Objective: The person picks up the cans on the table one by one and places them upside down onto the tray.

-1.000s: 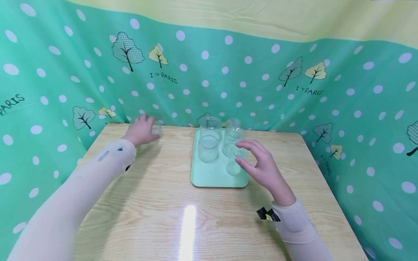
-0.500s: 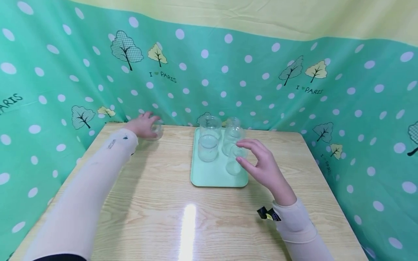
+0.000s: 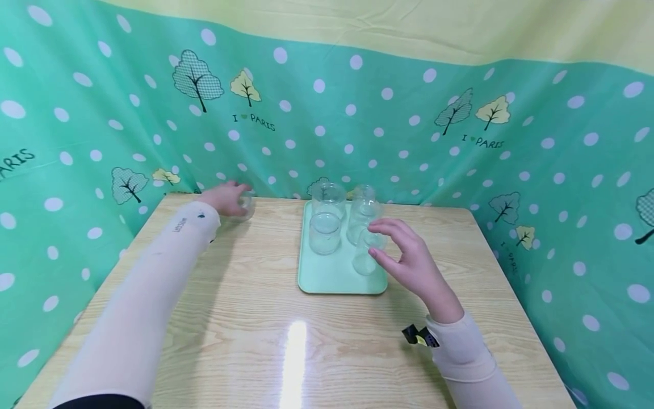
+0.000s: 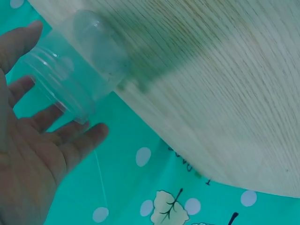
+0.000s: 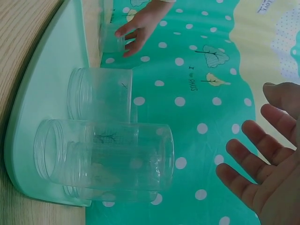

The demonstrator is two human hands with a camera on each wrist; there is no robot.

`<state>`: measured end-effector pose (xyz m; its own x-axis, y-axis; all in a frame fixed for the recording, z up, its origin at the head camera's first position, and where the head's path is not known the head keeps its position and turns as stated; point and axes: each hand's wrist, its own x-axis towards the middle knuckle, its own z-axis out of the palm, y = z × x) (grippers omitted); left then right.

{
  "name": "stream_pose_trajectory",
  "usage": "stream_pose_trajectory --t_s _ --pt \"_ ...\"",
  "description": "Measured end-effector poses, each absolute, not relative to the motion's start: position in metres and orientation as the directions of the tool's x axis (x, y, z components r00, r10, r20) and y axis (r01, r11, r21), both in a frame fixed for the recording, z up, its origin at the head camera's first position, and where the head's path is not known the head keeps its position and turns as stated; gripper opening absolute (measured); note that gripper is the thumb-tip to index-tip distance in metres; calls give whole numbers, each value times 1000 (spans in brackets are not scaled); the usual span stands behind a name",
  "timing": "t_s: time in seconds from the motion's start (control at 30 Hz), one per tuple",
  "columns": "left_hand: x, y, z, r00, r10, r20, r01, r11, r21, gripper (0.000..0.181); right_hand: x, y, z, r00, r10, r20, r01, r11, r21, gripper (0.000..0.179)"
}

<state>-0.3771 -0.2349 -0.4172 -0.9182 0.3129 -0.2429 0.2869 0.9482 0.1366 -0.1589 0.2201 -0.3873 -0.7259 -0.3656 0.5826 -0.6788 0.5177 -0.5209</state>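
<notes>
At the table's far left corner, my left hand (image 3: 225,199) is beside a clear plastic jar (image 3: 247,205) standing on the wood. In the left wrist view the thumb and loosely spread fingers (image 4: 89,140) lie around the ringed rim of this jar (image 4: 75,65); firm contact cannot be told. My right hand (image 3: 409,258) hovers by the tray's right side, thumb and fingers apart, holding nothing. Nearest to it is a slim clear jar (image 3: 365,262) on the light green tray (image 3: 337,281). From the right wrist, the relaxed fingers (image 5: 253,159) show apart from the jars.
Several more clear jars share the tray, among them a wide one (image 3: 325,236) at front left and a taller one (image 3: 328,196) behind it. The wooden table (image 3: 245,295) meets a green dotted curtain (image 3: 286,136) at the back and sides.
My left hand has shifted slightly back and its fingers have loosened around the jar, which stays at the same spot. The right hand and tray jars have not visibly moved.
</notes>
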Motion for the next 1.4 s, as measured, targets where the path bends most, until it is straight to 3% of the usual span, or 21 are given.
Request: stream_pose_trajectory --t_s 0.8,1.17,1.4 --pt "-377 -233 -408 -884 391 -257 361 919 156 65 -158 222 -387 -738 -376 561 -668 530 -523 44" --pt "-356 -232 -410 -866 487 -115 464 867 181 62 -157 221 -386 -733 -377 566 -672 535 -512 43" --pt "-332 -239 -418 -838 544 52 543 820 181 66 -156 221 -385 -732 -381 565 -672 541 -506 43"
